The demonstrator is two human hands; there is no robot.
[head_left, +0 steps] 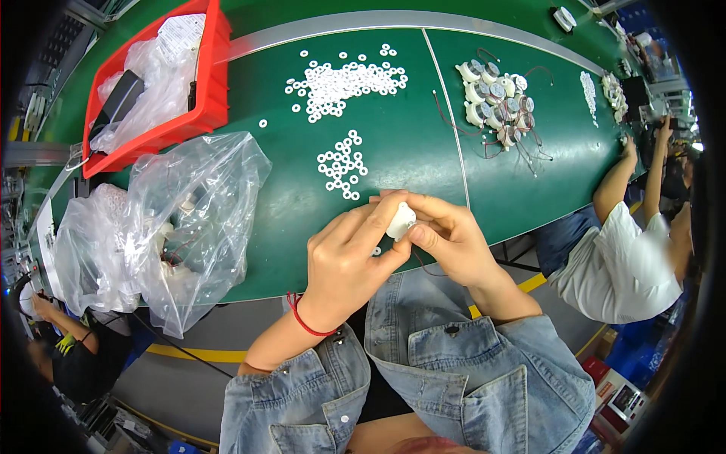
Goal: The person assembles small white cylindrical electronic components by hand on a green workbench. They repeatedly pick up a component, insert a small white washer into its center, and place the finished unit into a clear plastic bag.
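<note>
Near the front edge of the green table, my left hand (342, 256) and my right hand (454, 240) are closed together around a small white plastic part (401, 221). Fingers of both hands cover much of it. Below my right thumb a thin dark wire (425, 265) hangs down. One white ring (376, 251) shows beside my left fingers. Beyond my hands lies a small group of white rings (342, 163), with a larger heap of the same rings (344, 82) farther back. To the right is a cluster of small white-and-metal motor-like parts (497, 102) with thin wires.
A red bin (215, 79) with plastic bags stands at the far left. Nearer, clear plastic bags (200, 204) hold some parts. A pale seam (448, 113) crosses the green table (401, 136). Another person in a white shirt (624, 265) sits at the right; someone else works at the left.
</note>
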